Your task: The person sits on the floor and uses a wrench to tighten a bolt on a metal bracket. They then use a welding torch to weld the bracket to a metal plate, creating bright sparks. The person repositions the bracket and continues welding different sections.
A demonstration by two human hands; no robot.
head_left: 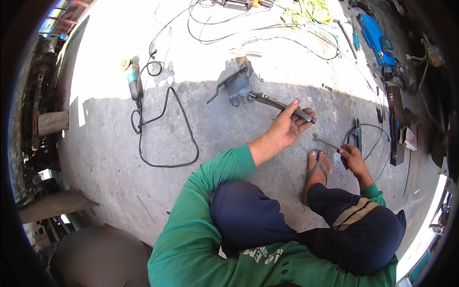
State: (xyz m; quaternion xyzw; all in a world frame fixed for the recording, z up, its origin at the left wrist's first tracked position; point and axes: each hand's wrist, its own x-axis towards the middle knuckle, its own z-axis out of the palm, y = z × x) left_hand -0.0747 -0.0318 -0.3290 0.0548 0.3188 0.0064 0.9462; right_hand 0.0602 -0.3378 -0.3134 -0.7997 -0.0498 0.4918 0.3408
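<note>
My left hand (286, 128) is closed around the handles of a pair of locking pliers (268, 100). The pliers' jaws meet the lower right edge of a dark metal bracket (236, 87), which rests on the concrete floor and has round holes along its near edge and a bent rod at its left. Whether the jaws are clamped on it is too small to tell. In my right hand (355, 161) is an open-end wrench (328, 142), its head pointing left toward the pliers' handle end but apart from it. My sandalled foot stands just left of the right hand.
An angle grinder (133, 82) lies at the left, its black cord (190, 125) looped on the floor. Thin cables cross the sunlit far floor near a yellow-green cloth (313, 10). At the right are a blue case (375, 39), a long dark metal bar (396, 125) and a welding-holder-like black tool (358, 136).
</note>
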